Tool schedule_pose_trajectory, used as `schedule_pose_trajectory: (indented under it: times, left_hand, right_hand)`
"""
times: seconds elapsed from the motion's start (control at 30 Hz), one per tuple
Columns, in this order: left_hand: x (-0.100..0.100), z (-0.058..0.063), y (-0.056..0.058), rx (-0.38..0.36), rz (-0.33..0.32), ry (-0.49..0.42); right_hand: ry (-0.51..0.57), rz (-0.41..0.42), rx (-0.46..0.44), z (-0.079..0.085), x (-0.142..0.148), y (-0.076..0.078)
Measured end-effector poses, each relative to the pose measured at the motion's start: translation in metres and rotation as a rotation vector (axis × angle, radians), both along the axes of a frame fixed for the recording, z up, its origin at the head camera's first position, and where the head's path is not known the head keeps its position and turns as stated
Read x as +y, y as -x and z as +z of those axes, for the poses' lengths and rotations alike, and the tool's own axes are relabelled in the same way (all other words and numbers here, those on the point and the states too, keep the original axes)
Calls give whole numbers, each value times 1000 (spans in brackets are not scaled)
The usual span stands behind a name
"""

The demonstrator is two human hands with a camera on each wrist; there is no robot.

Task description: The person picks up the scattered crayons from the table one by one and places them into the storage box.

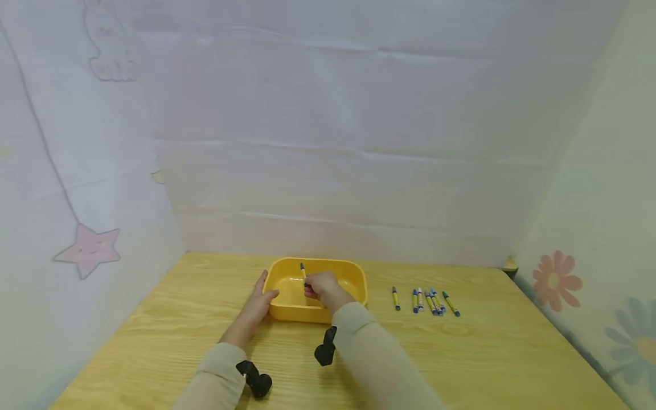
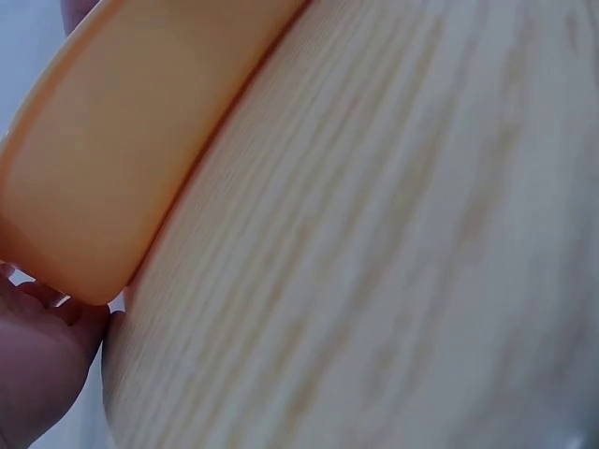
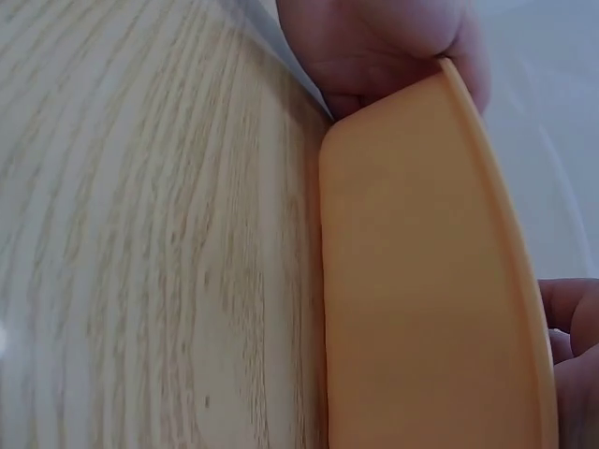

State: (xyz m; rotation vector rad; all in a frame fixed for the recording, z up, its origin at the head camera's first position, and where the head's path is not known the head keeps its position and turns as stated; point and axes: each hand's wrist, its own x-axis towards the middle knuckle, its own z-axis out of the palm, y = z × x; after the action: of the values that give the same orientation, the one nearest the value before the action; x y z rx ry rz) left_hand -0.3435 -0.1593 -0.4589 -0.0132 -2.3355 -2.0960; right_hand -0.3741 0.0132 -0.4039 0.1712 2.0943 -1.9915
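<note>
A yellow plastic bin [image 1: 302,314] stands on the wooden table. At its left end my left hand [image 1: 255,306] grips the wall, the thumb over the rim and the fingers outside. In the right wrist view the same left hand [image 3: 379,47] wraps the bin's corner. Over the inside of the bin, my right hand [image 1: 325,286] pinches a crayon [image 1: 303,271] with a yellow wrapper and blue tip, held steeply tilted. The right wrist view shows only part of the right hand [image 3: 576,332], behind the bin's rim; the crayon is hidden there.
Several crayons [image 1: 431,303] with yellow or white wrappers lie loosely in a row on the table [image 1: 487,341], right of the bin. A printed cloth wall [image 1: 333,188] rises behind the table, with more on both sides.
</note>
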Motion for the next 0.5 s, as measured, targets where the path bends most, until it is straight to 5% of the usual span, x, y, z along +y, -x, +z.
schedule_pose_trajectory:
  times: [0.5]
  left_hand:
    - [19,1,-4,-18,-1,2]
  right_hand:
    - [-253,69,-12,-18,-11,2]
